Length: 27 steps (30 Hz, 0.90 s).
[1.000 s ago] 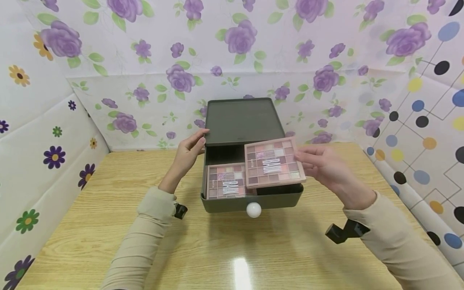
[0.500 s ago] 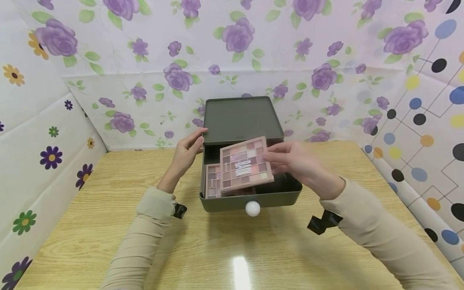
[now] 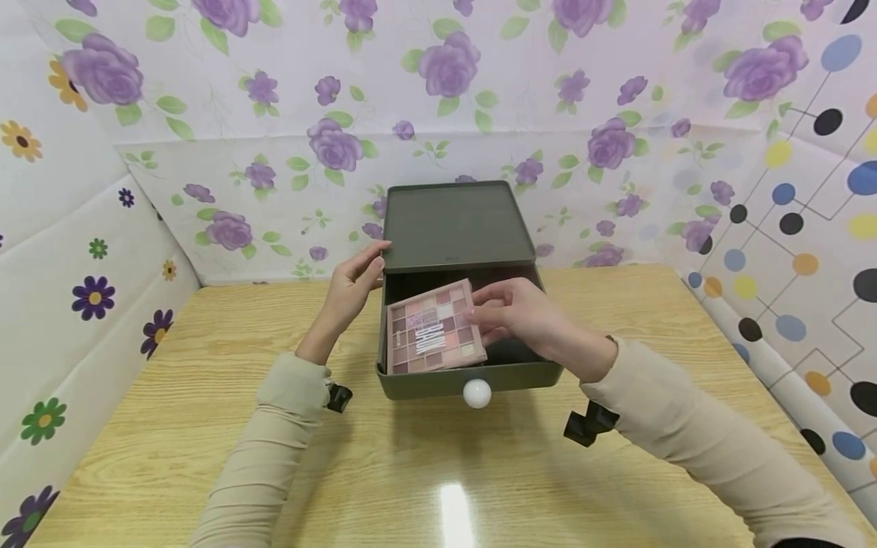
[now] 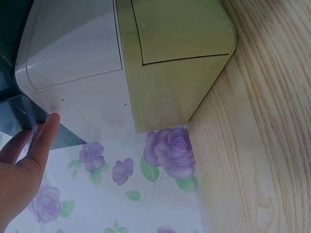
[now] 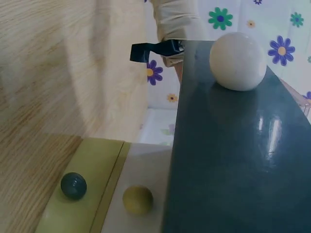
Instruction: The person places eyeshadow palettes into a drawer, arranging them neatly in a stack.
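Observation:
My right hand pinches the right edge of a pink eyeshadow palette between thumb and fingers. The palette lies slightly tilted over the left half of the pulled-out dark green drawer, covering the spot where a like palette was seen earlier. A round white knob sits on the drawer's front. At the upper left edge of the cabinet's dark green top, my left hand rests with fairly straight fingers. The left wrist view shows its fingers against the cabinet's side; the right wrist view shows no right hand.
Below the green drawer, the cabinet has a white tier and a yellow-green tier. Their knobs are yellow and dark green. A wooden table carries the cabinet; a floral cloth hangs behind.
My right hand has moved left and down with the palette, from over the drawer's right side to its left half. The left hand has kept its place.

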Motion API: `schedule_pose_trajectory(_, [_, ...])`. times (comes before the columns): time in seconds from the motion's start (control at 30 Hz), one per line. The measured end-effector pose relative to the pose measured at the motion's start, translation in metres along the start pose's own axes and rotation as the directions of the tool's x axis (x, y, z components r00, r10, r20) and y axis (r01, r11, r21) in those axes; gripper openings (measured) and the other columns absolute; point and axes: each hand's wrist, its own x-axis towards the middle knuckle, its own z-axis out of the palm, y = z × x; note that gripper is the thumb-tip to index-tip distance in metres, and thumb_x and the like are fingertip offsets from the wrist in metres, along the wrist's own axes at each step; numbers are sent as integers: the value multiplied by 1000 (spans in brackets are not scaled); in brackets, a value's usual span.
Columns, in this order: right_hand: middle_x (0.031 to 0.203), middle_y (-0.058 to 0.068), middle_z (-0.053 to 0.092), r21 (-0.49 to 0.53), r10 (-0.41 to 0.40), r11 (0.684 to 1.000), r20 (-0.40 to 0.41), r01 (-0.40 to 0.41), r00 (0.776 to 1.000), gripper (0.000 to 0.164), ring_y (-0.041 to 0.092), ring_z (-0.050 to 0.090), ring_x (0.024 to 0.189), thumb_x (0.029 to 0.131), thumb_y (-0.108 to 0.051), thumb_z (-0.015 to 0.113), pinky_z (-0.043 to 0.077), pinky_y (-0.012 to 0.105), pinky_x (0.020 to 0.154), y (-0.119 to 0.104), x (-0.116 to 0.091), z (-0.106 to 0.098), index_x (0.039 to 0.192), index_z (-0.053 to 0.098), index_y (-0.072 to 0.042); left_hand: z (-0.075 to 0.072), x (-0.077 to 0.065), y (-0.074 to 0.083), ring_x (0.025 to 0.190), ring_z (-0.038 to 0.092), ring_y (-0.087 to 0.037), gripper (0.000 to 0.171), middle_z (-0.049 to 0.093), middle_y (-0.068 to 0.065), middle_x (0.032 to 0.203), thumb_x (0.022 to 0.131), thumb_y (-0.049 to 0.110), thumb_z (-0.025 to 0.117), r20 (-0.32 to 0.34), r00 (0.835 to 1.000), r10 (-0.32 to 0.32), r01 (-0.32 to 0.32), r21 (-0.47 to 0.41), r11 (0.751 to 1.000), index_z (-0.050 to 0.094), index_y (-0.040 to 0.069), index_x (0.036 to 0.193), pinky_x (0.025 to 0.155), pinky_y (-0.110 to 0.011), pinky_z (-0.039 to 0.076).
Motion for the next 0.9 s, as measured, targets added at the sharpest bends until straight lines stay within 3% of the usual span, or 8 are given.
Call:
schedule_pose_trajectory(0.17, [85,19,66,-143,5,990,46,1,999,37,17,62,62,89,-6,58,55,32,60,-1,-4,-3,119,49,14,0,0,1,109,49,-30,35,38,-19,138,95,4,41,-4,1000,-4,4,6,1000,46,-9,128,78,-19,49])
schedule_pose_trajectory(0.37, [76,9,65,-339,23,941,90,9,996,43,14,56,56,90,-17,58,49,26,51,-1,-7,-8,124,50,8,1,-1,2,103,50,-17,35,39,-19,138,95,4,41,-13,1000,-8,8,10,1000,47,-9,127,77,-18,49])
schedule_pose_trajectory(0.53, [79,11,65,-358,-52,930,103,86,993,46,18,58,59,90,-17,58,51,30,53,2,-17,-15,127,47,7,1,-1,3,104,50,-17,35,39,-19,138,95,3,41,-11,1000,-7,7,15,1000,46,-9,127,77,-18,49])
schedule_pose_trajectory(0.67, [80,14,62,-348,-168,922,32,168,985,35,18,54,58,88,-16,61,47,29,49,4,-35,-19,118,57,2,2,-1,2,109,48,-25,35,38,-19,138,95,4,41,-11,1000,-6,6,15,1000,46,-9,128,78,-19,49])
schedule_pose_trajectory(0.8, [76,15,60,-321,-218,927,-34,195,975,27,17,49,55,86,-16,64,43,28,45,7,-59,-17,108,62,0,1,-1,2,111,47,-29,35,38,-19,138,96,4,41,-7,1000,-4,4,14,1000,46,-8,128,79,-20,49])
schedule_pose_trajectory(0.9, [73,13,62,-318,-271,916,-43,244,962,24,17,54,55,85,-14,65,44,27,44,12,-73,-12,105,64,0,1,0,1,110,48,-29,35,39,-19,138,96,5,41,-7,1000,-2,2,14,1000,46,-8,128,79,-21,50])
